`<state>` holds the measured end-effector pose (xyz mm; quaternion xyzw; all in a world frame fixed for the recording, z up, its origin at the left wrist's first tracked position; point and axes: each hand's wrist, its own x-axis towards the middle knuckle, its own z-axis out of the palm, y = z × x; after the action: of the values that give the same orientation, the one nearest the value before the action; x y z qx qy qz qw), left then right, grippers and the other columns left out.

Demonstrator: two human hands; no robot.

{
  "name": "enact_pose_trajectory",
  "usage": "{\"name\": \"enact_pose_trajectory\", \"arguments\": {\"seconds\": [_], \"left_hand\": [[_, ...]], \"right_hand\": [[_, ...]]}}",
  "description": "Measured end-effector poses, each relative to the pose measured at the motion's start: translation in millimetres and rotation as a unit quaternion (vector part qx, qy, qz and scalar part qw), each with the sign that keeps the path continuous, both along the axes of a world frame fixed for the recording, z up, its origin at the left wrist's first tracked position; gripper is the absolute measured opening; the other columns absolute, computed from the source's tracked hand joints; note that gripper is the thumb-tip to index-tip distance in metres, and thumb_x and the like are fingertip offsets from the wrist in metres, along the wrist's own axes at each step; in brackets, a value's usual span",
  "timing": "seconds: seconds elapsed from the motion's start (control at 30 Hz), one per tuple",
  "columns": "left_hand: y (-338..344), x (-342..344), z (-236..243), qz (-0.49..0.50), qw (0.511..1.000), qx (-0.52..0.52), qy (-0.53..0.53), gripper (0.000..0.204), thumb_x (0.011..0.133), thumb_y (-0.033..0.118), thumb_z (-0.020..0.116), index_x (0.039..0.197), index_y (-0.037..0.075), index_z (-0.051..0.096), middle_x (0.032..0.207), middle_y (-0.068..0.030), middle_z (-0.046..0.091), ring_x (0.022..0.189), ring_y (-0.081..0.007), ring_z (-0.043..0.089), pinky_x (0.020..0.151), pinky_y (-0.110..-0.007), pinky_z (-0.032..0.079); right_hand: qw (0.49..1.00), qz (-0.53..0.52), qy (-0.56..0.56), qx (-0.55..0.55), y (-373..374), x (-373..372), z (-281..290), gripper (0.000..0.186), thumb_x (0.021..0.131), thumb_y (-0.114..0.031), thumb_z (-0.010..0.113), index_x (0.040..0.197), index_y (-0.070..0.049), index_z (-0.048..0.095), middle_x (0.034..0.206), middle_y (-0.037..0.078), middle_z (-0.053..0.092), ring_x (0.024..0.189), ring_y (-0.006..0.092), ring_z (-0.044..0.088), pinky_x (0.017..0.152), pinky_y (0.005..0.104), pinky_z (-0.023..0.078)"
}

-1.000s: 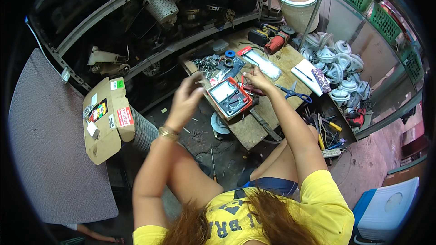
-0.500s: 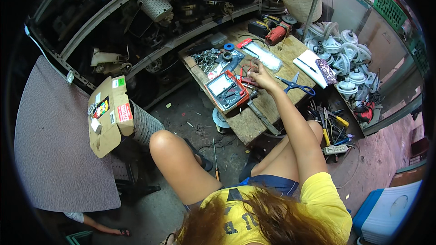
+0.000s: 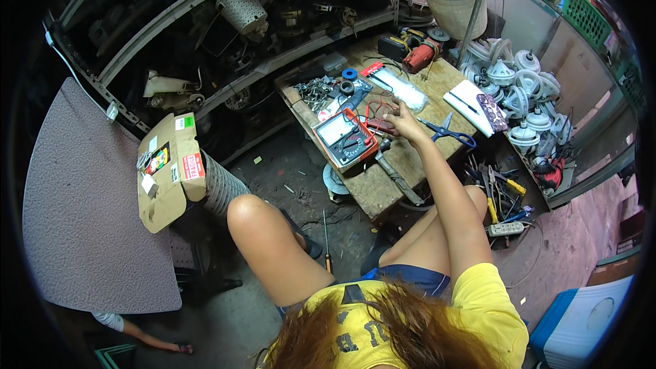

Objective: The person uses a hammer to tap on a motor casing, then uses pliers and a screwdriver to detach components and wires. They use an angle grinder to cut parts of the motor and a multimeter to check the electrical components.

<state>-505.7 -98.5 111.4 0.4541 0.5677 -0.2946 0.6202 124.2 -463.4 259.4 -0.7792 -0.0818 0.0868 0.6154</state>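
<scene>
My right hand [image 3: 404, 124] is over the wooden bench, its fingers bent and spread apart, with nothing plainly held. It hovers just right of an analog multimeter [image 3: 345, 139] in an orange-red case. The meter's thin red and black test leads [image 3: 369, 111] loop close to my fingertips; whether a finger touches them is hard to make out. A red-handled tool [image 3: 380, 128] lies partly hidden beneath the hand. Nearer me rests a hammer [image 3: 396, 176], its head by the meter. Blue-handled scissors [image 3: 447, 133] lie to the right of my wrist. My left hand is out of view.
Loose metal parts [image 3: 316, 89], tape rolls and a plastic packet [image 3: 403, 92] sit farther back, near a red angle grinder [image 3: 420, 56]. White fan motor parts [image 3: 526, 92] are heaped at right, above pliers [image 3: 495, 191]. A screwdriver [image 3: 328, 246] lies on the floor. Another person's arm [image 3: 147, 336] shows lower left.
My right hand has shifted slightly right and toward me, away from the multimeter. The whole view has moved a little; the bench items stay in place.
</scene>
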Motion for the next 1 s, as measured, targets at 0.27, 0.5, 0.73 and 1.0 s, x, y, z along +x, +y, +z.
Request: {"name": "enact_pose_trajectory", "arguments": {"seconds": [0.27,0.5,0.73,1.0], "left_hand": [[12.1,-60.3,-25.1,-0.064,0.995,-0.031,0.068,0.049,0.098,0.039,0.037,0.118,0.001,0.06,0.106,-0.0128,0.066,0.09,-0.0233,0.062,0.08,-0.037,0.049],[90.3,123.7,117.7,-0.176,0.728,0.543,-0.38,0.013,0.082,-0.003,0.043,0.084,-0.003,0.055,0.066,-0.011,0.057,0.059,-0.0221,0.056,0.059,-0.036,0.047],[-0.4,361.7,288.2,-0.202,0.521,0.493,-0.666,0.012,0.081,0.001,0.054,0.091,-0.002,0.059,0.083,-0.0089,0.058,0.076,-0.0193,0.058,0.073,-0.029,0.047],[-91.6,542.6,191.7,-0.392,0.614,0.309,-0.611,0.032,0.085,0.022,0.06,0.111,0.003,0.063,0.101,-0.0146,0.068,0.089,-0.023,0.064,0.081,-0.035,0.05]], "right_hand": [[0.994,-0.051,0.091,0.044,5.7,2.1,-3.8,0.074,0.088,-0.027,0.065,0.147,-0.011,0.023,0.121,0.016,0.054,0.094,0.025,0.059,0.075,0.0389,0.054],[0.957,-0.146,0.123,0.218,15.5,51.3,-8.2,0.035,0.094,-0.014,0.052,0.124,0.002,0.044,0.101,0.015,0.062,0.067,0.021,0.06,0.058,0.0369,0.056],[0.998,-0.006,0.053,-0.019,67.1,27.0,14.5,0.039,0.089,-0.015,0.058,0.121,0.003,0.044,0.102,0.019,0.067,0.081,0.0215,0.064,0.067,0.0333,0.052],[0.978,-0.025,-0.085,-0.189,74.4,57.9,-13.0,0.081,0.067,-0.015,0.083,0.133,0.003,0.04,0.1,0.017,0.066,0.096,0.0267,0.065,0.083,0.0344,0.052]]}}
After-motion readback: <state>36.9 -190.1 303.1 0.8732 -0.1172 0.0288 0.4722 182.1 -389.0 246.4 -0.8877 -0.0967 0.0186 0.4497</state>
